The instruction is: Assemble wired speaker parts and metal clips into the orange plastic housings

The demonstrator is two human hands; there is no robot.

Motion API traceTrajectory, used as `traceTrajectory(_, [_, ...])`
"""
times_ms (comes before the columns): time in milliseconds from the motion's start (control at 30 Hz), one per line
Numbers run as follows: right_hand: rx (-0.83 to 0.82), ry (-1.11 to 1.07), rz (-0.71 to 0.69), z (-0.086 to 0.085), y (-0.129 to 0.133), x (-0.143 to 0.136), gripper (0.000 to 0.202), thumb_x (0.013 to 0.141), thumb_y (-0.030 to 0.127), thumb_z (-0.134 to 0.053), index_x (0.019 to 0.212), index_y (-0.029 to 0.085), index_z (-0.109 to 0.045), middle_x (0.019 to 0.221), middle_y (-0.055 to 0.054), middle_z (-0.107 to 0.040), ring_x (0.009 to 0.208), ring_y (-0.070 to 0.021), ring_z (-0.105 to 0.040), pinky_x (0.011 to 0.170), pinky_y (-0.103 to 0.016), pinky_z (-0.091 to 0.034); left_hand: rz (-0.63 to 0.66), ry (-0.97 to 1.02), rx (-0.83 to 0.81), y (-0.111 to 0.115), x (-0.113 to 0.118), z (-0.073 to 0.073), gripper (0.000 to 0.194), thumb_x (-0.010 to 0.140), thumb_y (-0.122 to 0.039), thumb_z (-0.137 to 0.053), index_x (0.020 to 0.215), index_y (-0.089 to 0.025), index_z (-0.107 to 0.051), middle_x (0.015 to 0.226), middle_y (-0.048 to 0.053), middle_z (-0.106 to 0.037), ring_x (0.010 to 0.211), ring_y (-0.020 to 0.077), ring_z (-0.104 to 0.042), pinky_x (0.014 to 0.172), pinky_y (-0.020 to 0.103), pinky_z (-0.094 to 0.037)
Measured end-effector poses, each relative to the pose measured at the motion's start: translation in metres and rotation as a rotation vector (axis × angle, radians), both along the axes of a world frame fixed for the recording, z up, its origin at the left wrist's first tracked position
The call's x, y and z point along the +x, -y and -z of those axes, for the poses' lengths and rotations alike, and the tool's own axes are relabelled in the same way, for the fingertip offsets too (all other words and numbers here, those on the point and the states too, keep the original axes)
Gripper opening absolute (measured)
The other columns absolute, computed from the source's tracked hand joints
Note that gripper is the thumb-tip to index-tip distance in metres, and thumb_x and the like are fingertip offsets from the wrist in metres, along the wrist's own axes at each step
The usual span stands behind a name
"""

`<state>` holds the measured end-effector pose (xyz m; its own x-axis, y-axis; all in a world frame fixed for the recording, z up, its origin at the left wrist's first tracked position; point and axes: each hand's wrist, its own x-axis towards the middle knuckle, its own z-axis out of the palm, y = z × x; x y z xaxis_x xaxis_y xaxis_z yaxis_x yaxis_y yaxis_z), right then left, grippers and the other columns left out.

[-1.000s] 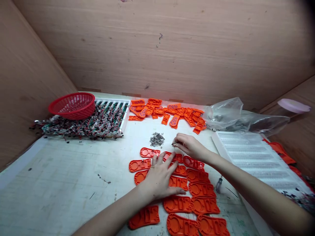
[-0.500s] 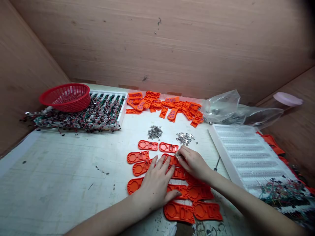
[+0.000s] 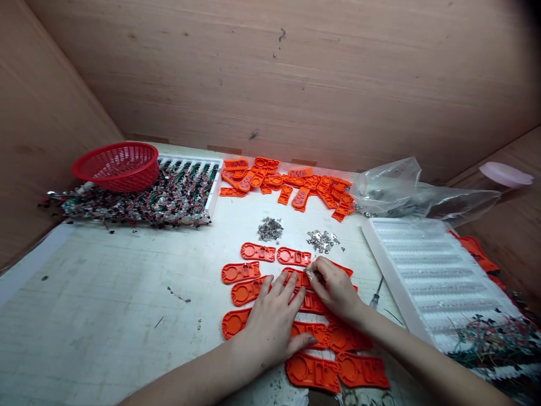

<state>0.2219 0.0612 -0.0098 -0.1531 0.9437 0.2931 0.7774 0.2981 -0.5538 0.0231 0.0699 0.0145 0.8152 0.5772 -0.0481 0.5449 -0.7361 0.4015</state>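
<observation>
Several orange plastic casing halves [image 3: 313, 370] lie hollow side up in rough rows on the table. My left hand [image 3: 274, 321] rests over the middle ones, fingers spread, its fingertips on a casing [image 3: 296, 277]. My right hand [image 3: 336, 287] is closed in a pinch at the right end of that same casing. A small shiny bit shows at its fingertips, too small to make out fully. Beyond the hands are two heaps of tiny metal parts, a darker heap [image 3: 269, 229] and a brighter heap of flat pieces [image 3: 323, 241].
At the back lies a pile of orange casings [image 3: 300, 198]. A red basket [image 3: 116, 166] sits on wired components [image 3: 139, 206] at the left. To the right are a white ribbed tray [image 3: 426, 265] with wires, a screwdriver [image 3: 375, 300] and clear plastic bags [image 3: 389, 183]. Wooden panels enclose the table.
The whole view has shifted slightly, moving things a little right and down. My right hand still pinches at the same casing; my left hand stays spread over the rows.
</observation>
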Motion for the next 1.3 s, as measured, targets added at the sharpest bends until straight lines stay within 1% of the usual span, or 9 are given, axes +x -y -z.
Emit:
traceTrajectory(200, [0.036, 0.026, 0.006, 0.004, -0.0004, -0.0007, 0.01, 0.09, 0.013, -0.042, 0.083, 0.019, -0.046, 0.076, -0.002, -0.05, 0.067, -0.0148, -0.049, 0.061, -0.026, -0.041, 0.002, -0.003, -0.005, 0.0007, -0.0006, 0.0007, 0.078, 0.08, -0.067, -0.046, 0.14, -0.019, -0.036, 0.15, 0.013, -0.032, 0.138, 0.0328, -0.025, 0.11, 0.057, -0.023])
traceTrajectory(400, [0.098, 0.108, -0.03, 0.009, 0.0013, 0.0031, 0.01, 0.088, 0.011, -0.042, 0.086, 0.019, -0.047, 0.076, -0.004, -0.05, 0.07, -0.0168, -0.05, 0.063, -0.028, -0.043, -0.002, -0.014, -0.008, -0.001, 0.0002, 0.0004, 0.078, 0.08, -0.067, -0.045, 0.141, -0.019, -0.036, 0.15, 0.013, -0.031, 0.138, 0.0332, -0.025, 0.11, 0.057, -0.024])
traceTrajectory(600, [0.093, 0.116, -0.049, 0.0054, -0.0007, 0.005, 0.01, 0.09, 0.011, -0.04, 0.088, 0.019, -0.046, 0.079, -0.005, -0.051, 0.072, -0.0169, -0.051, 0.064, -0.028, -0.045, -0.004, -0.008, 0.003, -0.0003, 0.0002, 0.0015, 0.079, 0.08, -0.067, -0.046, 0.141, -0.019, -0.035, 0.15, 0.013, -0.03, 0.138, 0.0333, -0.025, 0.109, 0.057, -0.024])
traceTrajectory(700, [0.114, 0.177, -0.071, 0.0043, -0.0021, 0.0044, 0.011, 0.091, 0.012, -0.04, 0.086, 0.019, -0.047, 0.078, -0.005, -0.052, 0.071, -0.0171, -0.051, 0.063, -0.028, -0.045, -0.001, -0.006, 0.006, 0.0004, 0.0001, 0.0017, 0.078, 0.08, -0.066, -0.047, 0.141, -0.019, -0.036, 0.15, 0.013, -0.031, 0.138, 0.0333, -0.025, 0.11, 0.056, -0.023])
traceTrajectory(833, [0.179, 0.275, -0.064, 0.0039, -0.003, 0.003, 0.013, 0.092, 0.013, -0.038, 0.086, 0.019, -0.048, 0.078, -0.006, -0.054, 0.072, -0.0181, -0.052, 0.063, -0.029, -0.045, -0.002, -0.009, 0.006, 0.0006, 0.0002, 0.0008, 0.077, 0.08, -0.066, -0.048, 0.14, -0.018, -0.037, 0.15, 0.014, -0.032, 0.137, 0.0338, -0.026, 0.109, 0.056, -0.024])
traceTrajectory(967, [0.16, 0.284, -0.061, 0.0019, -0.0035, 0.0039, 0.014, 0.092, 0.012, -0.037, 0.086, 0.019, -0.048, 0.078, -0.006, -0.055, 0.073, -0.0183, -0.052, 0.065, -0.029, -0.046, -0.002, -0.003, 0.012, 0.0006, 0.0006, 0.001, 0.078, 0.079, -0.067, -0.048, 0.14, -0.018, -0.037, 0.149, 0.014, -0.032, 0.137, 0.0339, -0.026, 0.109, 0.056, -0.024])
traceTrajectory(1100, [0.16, 0.314, -0.071, 0.0018, -0.0046, 0.0056, 0.015, 0.091, 0.013, -0.037, 0.084, 0.019, -0.048, 0.078, -0.006, -0.055, 0.071, -0.0179, -0.052, 0.063, -0.029, -0.044, -0.003, -0.002, 0.023, 0.0004, 0.0003, 0.0022, 0.079, 0.079, -0.067, -0.048, 0.14, -0.019, -0.036, 0.15, 0.014, -0.031, 0.137, 0.0342, -0.026, 0.109, 0.056, -0.024])
traceTrajectory(1200, [0.185, 0.376, -0.071, 0.0029, -0.0057, 0.0045, 0.016, 0.091, 0.012, -0.038, 0.082, 0.019, -0.049, 0.077, -0.006, -0.055, 0.07, -0.0184, -0.051, 0.062, -0.028, -0.043, 0.001, -0.003, 0.025, 0.0, -0.0001, 0.0029, 0.079, 0.079, -0.067, -0.047, 0.14, -0.018, -0.036, 0.15, 0.014, -0.031, 0.137, 0.0341, -0.026, 0.109, 0.055, -0.023])
traceTrajectory(1300, [0.173, 0.446, -0.057, 0.0029, -0.005, -0.0001, 0.018, 0.091, 0.011, -0.038, 0.079, 0.019, -0.049, 0.076, -0.006, -0.054, 0.069, -0.0185, -0.05, 0.06, -0.028, -0.04, 0.008, 0.002, 0.021, -0.0008, 0.0002, 0.0029, 0.079, 0.079, -0.067, -0.047, 0.139, -0.017, -0.038, 0.149, 0.014, -0.032, 0.137, 0.0341, -0.025, 0.109, 0.055, -0.023])
